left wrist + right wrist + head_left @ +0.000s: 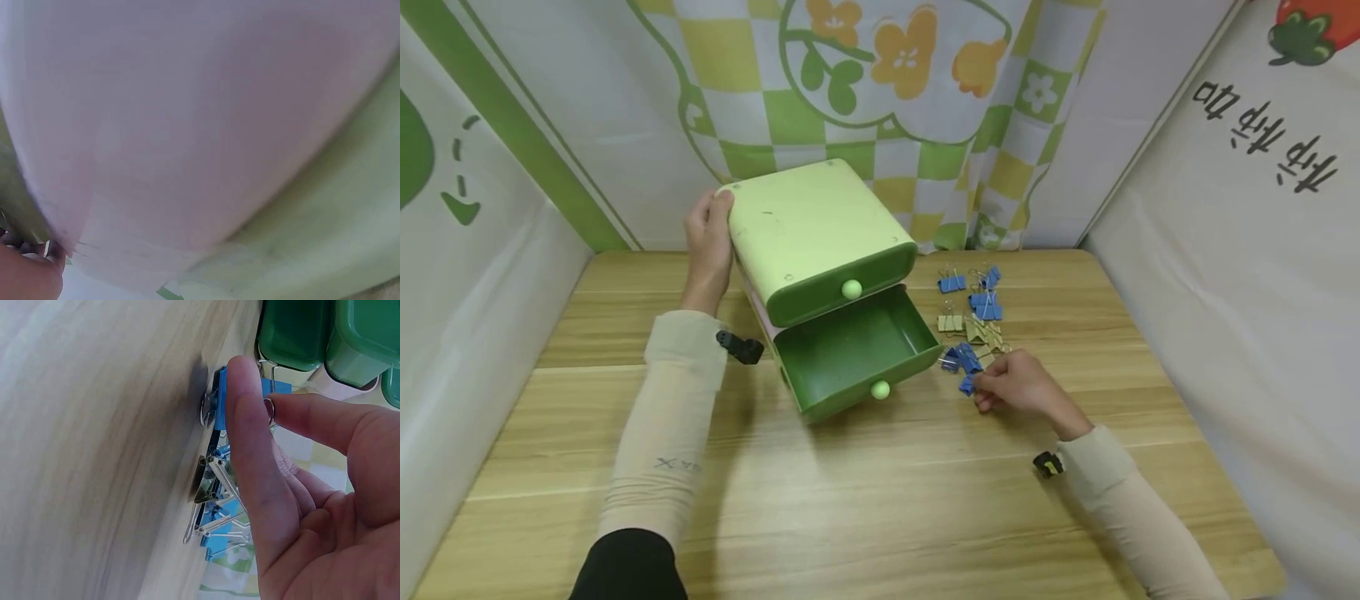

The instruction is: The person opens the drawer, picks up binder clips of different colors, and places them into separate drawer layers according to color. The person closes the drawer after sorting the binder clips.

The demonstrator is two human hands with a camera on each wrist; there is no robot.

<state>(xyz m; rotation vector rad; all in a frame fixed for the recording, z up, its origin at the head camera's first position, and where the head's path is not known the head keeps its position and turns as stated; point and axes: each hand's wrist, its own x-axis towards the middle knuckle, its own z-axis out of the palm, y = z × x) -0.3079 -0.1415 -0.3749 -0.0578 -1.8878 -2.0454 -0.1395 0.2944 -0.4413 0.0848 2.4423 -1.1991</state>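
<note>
A small green two-drawer box (820, 229) stands on the table, its lower drawer (850, 350) pulled out and showing a bare inside. At the box's back left edge, my left hand (709, 246) holds on with its fingers bent round the rim; most of them are hidden in the head view. The box's pinkish side panel (156, 125) fills the left wrist view. Right of the drawer, my right hand (1018, 383) pinches a blue binder clip (220, 400) by its wire handle between thumb and forefinger. That clip is low over the wood, near other clips.
Several blue binder clips (987, 306) and yellowish ones (950, 323) lie in a loose group right of the box. Behind the wooden table (880, 500) hangs a checked curtain (917, 167). White fabric walls (1210, 292) stand on both sides.
</note>
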